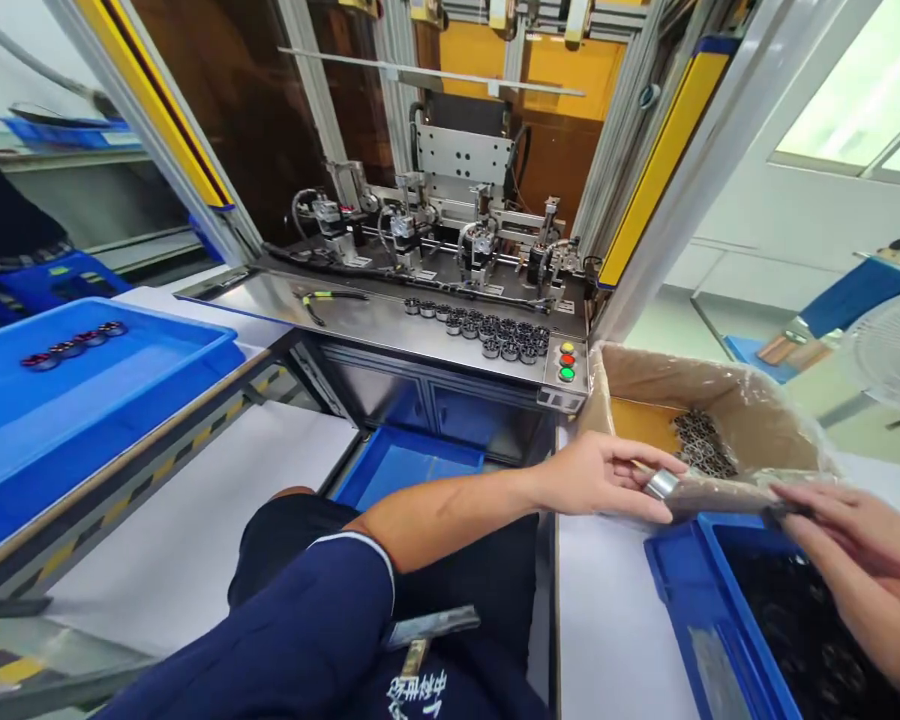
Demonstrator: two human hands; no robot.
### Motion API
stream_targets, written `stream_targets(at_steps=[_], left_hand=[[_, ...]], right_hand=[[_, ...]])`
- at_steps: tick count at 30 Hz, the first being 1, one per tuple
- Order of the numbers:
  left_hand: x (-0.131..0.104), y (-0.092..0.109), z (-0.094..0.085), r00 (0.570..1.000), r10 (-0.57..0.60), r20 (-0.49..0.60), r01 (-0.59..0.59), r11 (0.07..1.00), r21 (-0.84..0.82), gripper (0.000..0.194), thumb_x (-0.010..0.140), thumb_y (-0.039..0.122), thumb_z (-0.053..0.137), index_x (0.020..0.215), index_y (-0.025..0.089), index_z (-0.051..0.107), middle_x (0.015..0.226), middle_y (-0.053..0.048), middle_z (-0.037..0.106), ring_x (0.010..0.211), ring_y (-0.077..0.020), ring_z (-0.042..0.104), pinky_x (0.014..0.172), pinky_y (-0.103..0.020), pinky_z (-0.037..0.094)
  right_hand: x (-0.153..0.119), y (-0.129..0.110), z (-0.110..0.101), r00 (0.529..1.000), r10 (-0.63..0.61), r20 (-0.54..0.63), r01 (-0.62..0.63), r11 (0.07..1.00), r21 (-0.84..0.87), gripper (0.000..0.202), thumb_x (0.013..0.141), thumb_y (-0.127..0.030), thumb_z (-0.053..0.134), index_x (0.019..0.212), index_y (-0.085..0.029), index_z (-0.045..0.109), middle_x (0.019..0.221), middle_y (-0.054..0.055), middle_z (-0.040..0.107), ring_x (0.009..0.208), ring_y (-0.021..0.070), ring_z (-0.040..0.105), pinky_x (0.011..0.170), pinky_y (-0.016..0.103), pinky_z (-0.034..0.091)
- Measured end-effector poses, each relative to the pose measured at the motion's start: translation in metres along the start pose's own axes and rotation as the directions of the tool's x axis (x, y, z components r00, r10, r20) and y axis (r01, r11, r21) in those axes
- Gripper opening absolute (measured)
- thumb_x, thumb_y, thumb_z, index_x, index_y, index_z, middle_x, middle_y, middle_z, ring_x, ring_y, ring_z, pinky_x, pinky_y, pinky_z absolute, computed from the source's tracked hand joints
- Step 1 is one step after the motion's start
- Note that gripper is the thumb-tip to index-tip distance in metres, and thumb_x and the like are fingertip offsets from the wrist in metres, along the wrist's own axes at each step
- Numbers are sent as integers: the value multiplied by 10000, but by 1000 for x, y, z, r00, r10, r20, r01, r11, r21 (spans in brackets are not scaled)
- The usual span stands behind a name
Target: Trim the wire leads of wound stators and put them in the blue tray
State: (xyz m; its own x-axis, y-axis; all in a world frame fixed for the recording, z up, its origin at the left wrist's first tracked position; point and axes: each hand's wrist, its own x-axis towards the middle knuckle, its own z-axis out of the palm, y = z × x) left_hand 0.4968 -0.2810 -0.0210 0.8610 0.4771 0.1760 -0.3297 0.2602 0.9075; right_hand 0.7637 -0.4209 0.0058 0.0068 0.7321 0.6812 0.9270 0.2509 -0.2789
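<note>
My left hand reaches across to the right. Its thumb and fingers are closed on a small silver metal ring beside the near edge of a plastic-lined cardboard box. Inside that box lies a pile of metal rings. My right hand, smeared by motion, pinches a small black part whose shape is unclear. It is above a blue bin filled with dark round parts.
Black round parts stand in rows on the machine's metal ledge, beside coloured push buttons. Behind are several fixtures. A blue tray at left holds several parts. A fan stands at right.
</note>
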Motion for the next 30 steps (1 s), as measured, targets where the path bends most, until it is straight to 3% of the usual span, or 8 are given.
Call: stream_targets(at_steps=[3,6,9,15,19,21,25,30], left_hand=[[-16,-12,10,1000,-12,-25,10,998,-67,867,385,291,1003,1193,118,741,1098,-124,758,974,-231,725,1041,-487,528],[-25,-21,18,1000,-23,-15,21,995,-102,857,355,280,1012,1153,109,753,995,-100,772,899,-222,738,1026,-493,548],[-27,-26,24,999,-41,3,41,990,-136,784,357,256,1016,1086,111,767,889,-54,764,831,-189,735,1014,-461,568],[-21,-31,30,989,-138,-44,125,968,-220,778,318,243,1026,1044,133,768,847,-27,756,773,-156,725,982,-430,587],[-22,-33,27,989,-119,-83,99,972,-214,749,335,245,1028,1030,140,771,863,-36,754,787,-151,722,905,-366,593],[-23,-34,25,990,-108,-85,90,975,-201,737,357,240,1027,1040,142,768,875,-39,752,808,-154,725,875,-340,585],[-25,-37,24,990,-115,-86,96,975,-201,736,382,252,1024,1058,129,759,858,-31,746,820,-173,731,925,-392,578],[-26,-38,24,985,-137,-105,108,964,-244,770,330,253,1029,1039,116,762,844,-22,753,827,-193,746,994,-450,570]], right_hand=[[-8,-74,16,999,27,30,-31,990,140,280,950,-250,663,1213,-310,741,1046,68,688,899,220,684,762,378,530],[-22,-105,36,1000,12,13,-15,957,289,270,920,-119,666,1157,-244,696,990,50,684,873,184,678,748,319,547],[-29,-105,45,1000,-9,-10,12,940,342,253,883,-48,684,1065,-225,685,984,52,674,903,190,674,757,326,553],[-27,-94,42,998,-64,8,59,952,300,325,875,0,671,1127,-205,669,1011,62,658,916,180,653,772,330,530],[-27,-89,42,983,-141,115,102,950,295,431,882,-60,687,1283,-186,595,1119,100,630,1013,208,636,847,353,540],[-27,-86,43,979,-167,116,134,960,246,463,895,-111,711,1324,-204,564,1130,95,620,1033,210,630,863,346,546],[-26,-87,45,965,-249,83,240,965,103,403,935,-130,687,1315,-217,581,1092,80,638,1018,194,643,866,306,553],[-24,-89,43,950,-302,76,295,951,89,462,909,-54,688,1336,-206,599,1080,82,649,1007,196,656,879,318,554]])
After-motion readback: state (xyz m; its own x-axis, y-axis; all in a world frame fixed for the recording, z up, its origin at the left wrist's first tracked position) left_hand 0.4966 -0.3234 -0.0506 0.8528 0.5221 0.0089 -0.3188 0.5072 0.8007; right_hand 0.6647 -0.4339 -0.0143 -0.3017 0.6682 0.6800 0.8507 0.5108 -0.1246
